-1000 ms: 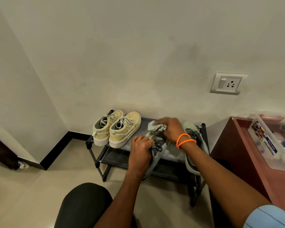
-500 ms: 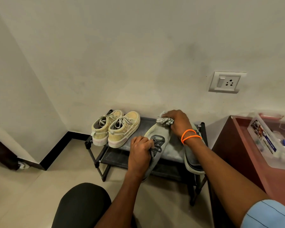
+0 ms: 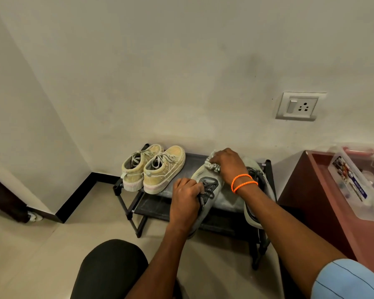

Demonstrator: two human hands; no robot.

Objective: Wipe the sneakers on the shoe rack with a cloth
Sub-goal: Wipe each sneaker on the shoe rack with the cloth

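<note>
On the shoe rack: grey sneaker point(image 3: 205, 190) is being tipped up off the top shelf of the shoe rack point(image 3: 129, 209), toe pointing at the wall.
Left hand: left hand point(image 3: 185, 202) is gripping the grey sneaker at the lace area, fingers curled round it, steadying it.
Right hand: right hand point(image 3: 228, 164) is clutching the cloth point(image 3: 212, 165) and pressing it on the toe end; fingers are closed on the cloth.
Cloth: pale, bunched, mostly hidden under the hand.
Second grey sneaker point(image 3: 254, 212): lying on the right end of the rack, partly hidden by the forearm.
Beige pair point(image 3: 153, 168): standing side by side at the left end of the top shelf, well apart from the hands.
Progress: looks mid-task; toe wipe on one grey sneaker is going on. Its mate and the beige pair are not being handled; whether they are already wiped is not showing.
Left to do: likely the rest of this sneaker, then any others.
Writing: plastic box point(image 3: 354, 184) at right is carrying a printed label, too small to read. No brand is readable on the sneakers.
Wrist: orange bands point(image 3: 243, 182) on the right wrist.
</note>
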